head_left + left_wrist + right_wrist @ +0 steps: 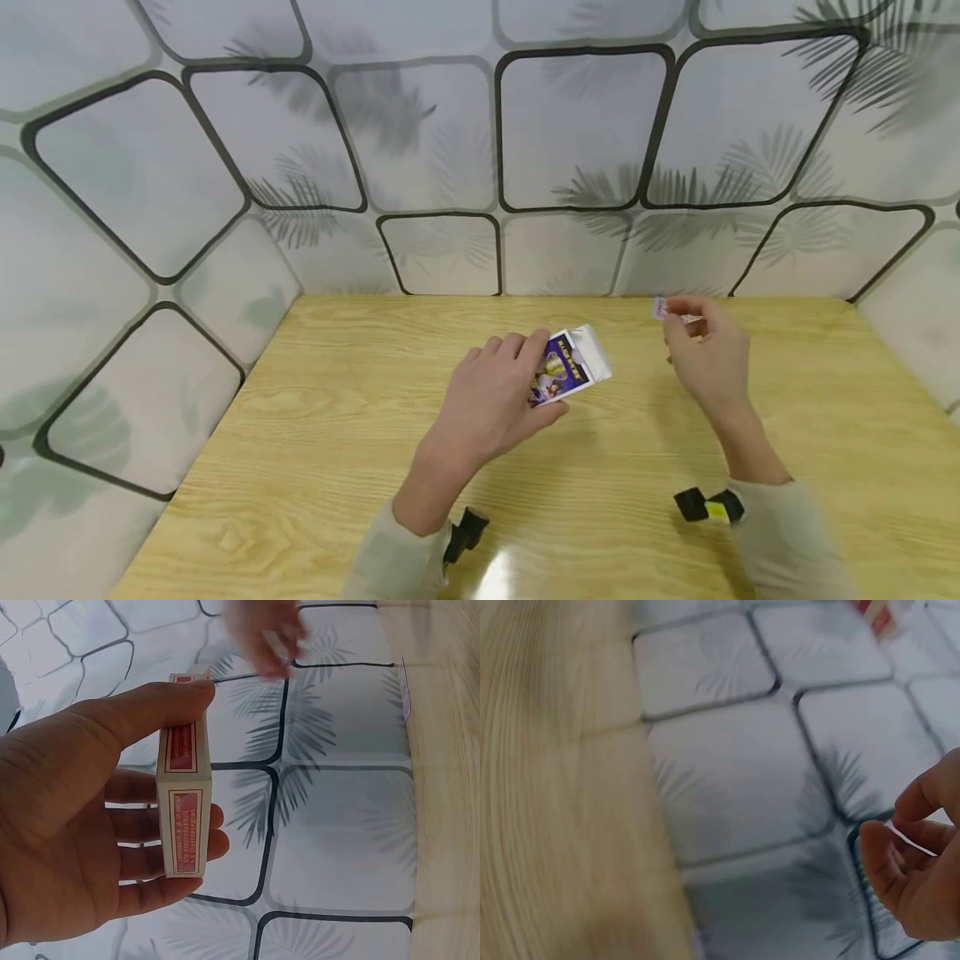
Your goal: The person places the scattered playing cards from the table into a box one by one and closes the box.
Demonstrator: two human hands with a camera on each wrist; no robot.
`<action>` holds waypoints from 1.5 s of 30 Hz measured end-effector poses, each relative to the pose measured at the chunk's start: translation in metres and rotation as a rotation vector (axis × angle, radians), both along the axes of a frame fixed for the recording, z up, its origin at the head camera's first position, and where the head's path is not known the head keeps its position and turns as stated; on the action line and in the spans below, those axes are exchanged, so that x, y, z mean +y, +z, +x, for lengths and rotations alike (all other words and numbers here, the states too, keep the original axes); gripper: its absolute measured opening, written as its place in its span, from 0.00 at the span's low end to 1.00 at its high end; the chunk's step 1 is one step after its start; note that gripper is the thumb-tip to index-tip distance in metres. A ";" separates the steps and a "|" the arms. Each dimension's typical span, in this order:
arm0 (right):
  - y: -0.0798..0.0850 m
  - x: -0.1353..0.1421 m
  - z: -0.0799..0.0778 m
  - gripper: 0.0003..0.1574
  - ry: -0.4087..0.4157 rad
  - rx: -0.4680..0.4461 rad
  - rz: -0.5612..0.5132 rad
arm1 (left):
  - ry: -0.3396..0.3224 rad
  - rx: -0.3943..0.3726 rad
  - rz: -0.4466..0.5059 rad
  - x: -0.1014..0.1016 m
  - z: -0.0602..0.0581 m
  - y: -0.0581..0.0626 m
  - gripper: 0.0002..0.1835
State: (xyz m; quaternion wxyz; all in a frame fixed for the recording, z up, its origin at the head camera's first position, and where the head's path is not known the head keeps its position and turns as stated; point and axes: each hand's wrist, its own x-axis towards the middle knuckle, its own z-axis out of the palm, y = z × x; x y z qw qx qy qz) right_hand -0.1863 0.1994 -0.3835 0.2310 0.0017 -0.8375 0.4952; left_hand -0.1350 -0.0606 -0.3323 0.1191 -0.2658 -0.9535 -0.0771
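Observation:
My left hand [495, 400] grips a small cardboard box [557, 367] with a purple, yellow and white printed face. A white flap [592, 353] sticks out from its far end. In the left wrist view the thumb lies along one edge of the box [184, 780], whose narrow sides carry red printed panels, and the fingers wrap behind it. My right hand [708, 354] is raised over the right part of the table, fingers loosely bent with a gap between thumb and fingertips. Just beyond its fingertips shows a small flat purple-and-white piece [659, 308] near the table's far edge.
The wooden table [315, 400] runs back to a wall cloth [585, 133] patterned with dark outlines and leaves. More cloth stands along the left side. Black wrist cameras [467, 532] sit at both cuffs.

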 end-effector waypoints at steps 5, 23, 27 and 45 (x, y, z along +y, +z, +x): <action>-0.043 0.060 -0.058 0.30 0.130 -0.322 0.470 | 0.016 -0.034 -0.013 0.000 0.002 0.000 0.44; -0.055 0.095 -0.060 0.13 0.278 -0.524 0.765 | 0.039 -0.030 0.000 -0.004 0.002 0.005 0.43; -0.054 0.090 -0.049 0.13 0.304 -0.551 0.774 | 0.037 -0.021 -0.007 -0.005 0.001 0.004 0.43; -0.050 0.063 -0.008 0.18 0.519 -0.591 0.538 | 0.025 -0.019 -0.002 -0.008 0.001 0.003 0.42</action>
